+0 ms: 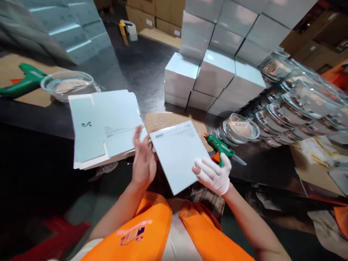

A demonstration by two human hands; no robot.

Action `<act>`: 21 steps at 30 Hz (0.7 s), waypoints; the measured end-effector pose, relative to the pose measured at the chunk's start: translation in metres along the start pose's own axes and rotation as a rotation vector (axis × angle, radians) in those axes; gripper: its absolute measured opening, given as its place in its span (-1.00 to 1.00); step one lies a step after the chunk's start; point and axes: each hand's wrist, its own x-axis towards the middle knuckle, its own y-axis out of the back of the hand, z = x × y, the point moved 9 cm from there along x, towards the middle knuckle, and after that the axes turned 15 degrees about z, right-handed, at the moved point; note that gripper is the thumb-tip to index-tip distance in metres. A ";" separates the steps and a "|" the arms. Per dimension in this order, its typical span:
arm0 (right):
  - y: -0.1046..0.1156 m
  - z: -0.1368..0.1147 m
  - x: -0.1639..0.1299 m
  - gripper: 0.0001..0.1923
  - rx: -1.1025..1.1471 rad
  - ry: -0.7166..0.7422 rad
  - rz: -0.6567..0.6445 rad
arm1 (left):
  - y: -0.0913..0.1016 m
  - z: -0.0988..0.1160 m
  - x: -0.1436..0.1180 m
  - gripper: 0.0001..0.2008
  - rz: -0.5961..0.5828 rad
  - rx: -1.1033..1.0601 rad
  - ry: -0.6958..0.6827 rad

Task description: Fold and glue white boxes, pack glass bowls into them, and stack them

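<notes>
Bare dark tabletop (133, 69) gives room beyond the upper left of the white square cardboard piece (175, 156), whose near corner juts past the table edge between the bare left hand (145, 156), fingers loosely spread at its left edge, and the white-gloved right hand (214, 175), fingers holding its lower right. Left-hand contact can't be told; piece's underside hidden. Around it: green glue gun (23, 83), cut off, far left; white cardboard sheets (94, 134) just left; stacked white boxes (213, 72) beyond; green-and-orange glue gun (222, 148) and transparent round tubs (240, 127) crowding its right.
</notes>
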 end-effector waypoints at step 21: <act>-0.003 0.045 0.231 -0.32 -0.327 0.007 0.204 | 0.142 0.119 0.161 -0.24 0.343 1.221 -0.483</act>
